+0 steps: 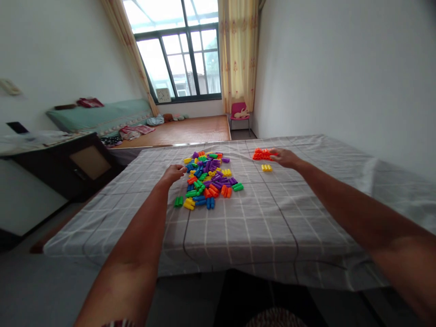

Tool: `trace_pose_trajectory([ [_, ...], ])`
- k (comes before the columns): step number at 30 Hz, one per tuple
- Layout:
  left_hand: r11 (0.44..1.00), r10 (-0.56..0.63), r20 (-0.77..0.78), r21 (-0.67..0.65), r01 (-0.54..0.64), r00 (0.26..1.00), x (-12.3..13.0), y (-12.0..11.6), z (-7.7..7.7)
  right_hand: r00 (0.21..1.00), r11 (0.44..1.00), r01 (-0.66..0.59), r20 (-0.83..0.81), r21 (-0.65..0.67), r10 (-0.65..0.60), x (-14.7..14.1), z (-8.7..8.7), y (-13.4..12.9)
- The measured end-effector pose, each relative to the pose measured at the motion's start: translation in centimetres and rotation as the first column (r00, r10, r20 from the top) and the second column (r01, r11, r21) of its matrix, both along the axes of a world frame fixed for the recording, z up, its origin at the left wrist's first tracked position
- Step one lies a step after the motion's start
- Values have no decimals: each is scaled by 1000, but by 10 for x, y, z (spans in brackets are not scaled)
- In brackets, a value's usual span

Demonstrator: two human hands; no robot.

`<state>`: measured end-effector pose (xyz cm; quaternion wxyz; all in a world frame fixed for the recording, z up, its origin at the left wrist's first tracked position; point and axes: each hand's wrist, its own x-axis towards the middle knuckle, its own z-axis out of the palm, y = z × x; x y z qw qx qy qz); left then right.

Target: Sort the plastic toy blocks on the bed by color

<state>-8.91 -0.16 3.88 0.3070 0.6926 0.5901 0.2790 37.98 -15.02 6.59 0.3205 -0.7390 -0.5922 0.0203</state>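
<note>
A mixed pile of plastic toy building blocks (213,177) in purple, green, blue, yellow and orange lies on the cloth-covered table. At the pile's left edge is my left hand (175,173), its fingers curled together close to some blue blocks. Whatever it may hold is too small to make out. Off to the right of the pile, my right hand (285,158) has its thumb and fingers closed at the right end of a cluster of orange toy blocks (261,154). A single yellow toy block (266,168) lies just in front of that cluster.
A grey checked tablecloth (245,227) covers the table and hangs over its front edge. Beyond stand a low wooden bed (194,129) and a pink chair (239,109). To the left is a dark cabinet (68,165); a white wall (340,68) runs along the right.
</note>
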Motion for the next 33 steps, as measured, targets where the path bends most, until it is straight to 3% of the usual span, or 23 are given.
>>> trace_pose_trajectory([
  [3,989,69,111,125,-83,991,7,7,-18,974,973,-219,36,-68,222,-66,-11,30],
  [6,969,69,198,221,-113,978,9,7,-39,869,869,-469,93,-157,486,-117,-27,51],
  [9,967,29,236,238,-86,971,6,5,-49,868,861,-462,91,-214,489,-149,-39,65],
  [12,974,-2,220,220,-48,976,4,5,-49,890,869,-427,53,-249,453,-159,-42,73],
  [16,974,-30,121,226,2,992,3,8,-49,893,884,-438,36,-164,449,-130,-32,69],
  [21,965,2,-98,261,24,995,4,5,-43,914,928,-371,-193,-46,356,-26,-20,34],
  [25,965,17,-183,262,32,983,5,1,-36,929,967,-238,-312,-86,201,42,-31,10],
  [28,964,18,-163,264,26,986,5,1,-36,919,958,-231,-361,-171,158,59,-44,12],
  [33,969,-12,-100,243,36,995,2,3,-39,914,948,-243,-374,-206,153,56,-54,25],
])
